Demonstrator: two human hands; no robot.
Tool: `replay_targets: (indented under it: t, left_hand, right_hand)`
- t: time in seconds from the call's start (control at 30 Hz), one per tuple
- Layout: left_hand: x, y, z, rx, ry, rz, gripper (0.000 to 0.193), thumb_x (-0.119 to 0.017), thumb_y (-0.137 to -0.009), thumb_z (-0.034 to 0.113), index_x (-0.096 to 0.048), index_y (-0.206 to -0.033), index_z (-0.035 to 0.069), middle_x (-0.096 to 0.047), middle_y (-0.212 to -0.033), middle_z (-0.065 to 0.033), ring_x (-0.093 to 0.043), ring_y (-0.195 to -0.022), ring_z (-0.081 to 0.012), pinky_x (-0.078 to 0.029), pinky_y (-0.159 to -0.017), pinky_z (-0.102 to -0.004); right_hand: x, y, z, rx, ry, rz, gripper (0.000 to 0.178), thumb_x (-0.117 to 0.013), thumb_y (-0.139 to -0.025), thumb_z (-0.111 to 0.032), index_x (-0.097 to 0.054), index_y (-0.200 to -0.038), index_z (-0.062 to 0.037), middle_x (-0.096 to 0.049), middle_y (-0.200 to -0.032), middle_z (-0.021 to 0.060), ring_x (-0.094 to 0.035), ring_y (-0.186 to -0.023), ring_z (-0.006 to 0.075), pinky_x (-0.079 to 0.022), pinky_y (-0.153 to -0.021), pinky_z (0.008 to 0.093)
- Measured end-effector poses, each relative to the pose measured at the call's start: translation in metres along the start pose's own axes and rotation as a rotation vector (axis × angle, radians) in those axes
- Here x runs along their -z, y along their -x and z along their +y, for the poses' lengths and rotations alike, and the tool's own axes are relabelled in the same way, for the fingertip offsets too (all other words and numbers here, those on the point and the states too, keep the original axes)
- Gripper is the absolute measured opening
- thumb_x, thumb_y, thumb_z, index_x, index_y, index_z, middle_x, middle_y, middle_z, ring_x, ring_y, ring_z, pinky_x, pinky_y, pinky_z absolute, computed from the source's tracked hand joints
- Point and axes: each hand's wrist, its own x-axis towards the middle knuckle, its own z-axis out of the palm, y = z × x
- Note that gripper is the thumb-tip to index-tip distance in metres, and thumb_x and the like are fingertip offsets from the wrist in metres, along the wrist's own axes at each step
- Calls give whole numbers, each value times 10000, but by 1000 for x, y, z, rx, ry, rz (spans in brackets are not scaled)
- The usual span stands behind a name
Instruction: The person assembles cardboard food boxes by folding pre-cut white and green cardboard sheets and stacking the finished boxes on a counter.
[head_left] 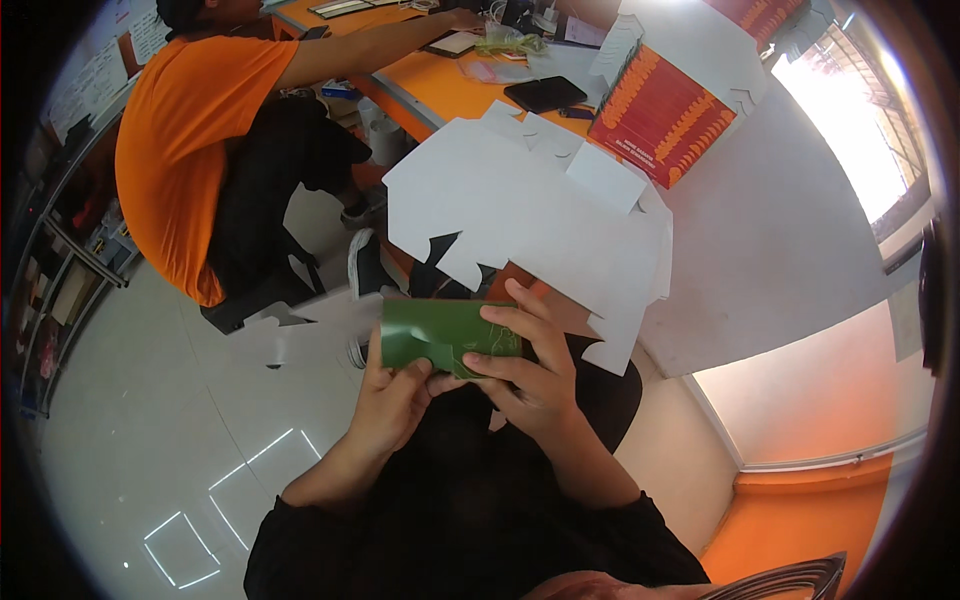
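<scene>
Green card (pixel 425 325) looks light, bendable (perhaps slippery); your left hand (pixel 390 402) and right hand (pixel 543 378), partly curled, grip its ends: favour the edges.

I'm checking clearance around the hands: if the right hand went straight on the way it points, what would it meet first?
The right hand would meet the green piece first; it touches it now. Beyond, the white cardboard seems roughly in line, though depth is unclear.

One pack (pixel 425 325), perhaps two red boxes (pixel 662 115)
</scene>
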Motion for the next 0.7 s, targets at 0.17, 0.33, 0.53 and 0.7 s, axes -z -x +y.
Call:
replay_targets:
  t: [0.17, 0.33, 0.53, 0.7]
  left_hand:
    - [15, 4, 8, 4, -10, -43, 478, -349, -867, -25, -239, -1317, 90, -389, -1263, -126, -465, -1142, -243, -485, -883, -402]
    - [19, 4, 27, 95, -80, -61, 438, -501, -848, 81, -351, -1260, 66, -426, -1220, -104, -481, -1082, -221, -426, -878, -367]
    - [15, 6, 32, 127, -1086, -706, 349, -547, -848, 92, -427, -1162, -3, -503, -1059, -108, -501, -983, -186, -418, -831, -307]
    - [-12, 17, 9, 438, -903, -745, 212, -497, -874, 110, -454, -1039, -16, -541, -931, -150, -534, -845, -213, -431, -759, -332]
  right_hand:
    - [-2, -5, -8, -42, -113, -110, 328, -772, -600, -115, -657, -906, -133, -536, -1144, 77, -464, -1112, 316, -404, -917, 404]
    - [-3, 1, -7, -82, -190, -237, 272, -748, -651, -159, -646, -897, -108, -470, -1186, 81, -461, -1048, 271, -395, -886, 365]
    - [-19, 24, 10, -826, -1016, 28, 695, -544, -810, -529, -368, -1261, -30, -371, -1290, 121, -412, -1135, 199, -349, -943, 360]
    - [-4, 21, 6, -926, -970, -247, 788, -552, -818, -505, -251, -1376, -36, -352, -1328, 137, -373, -1201, 236, -288, -1001, 367]
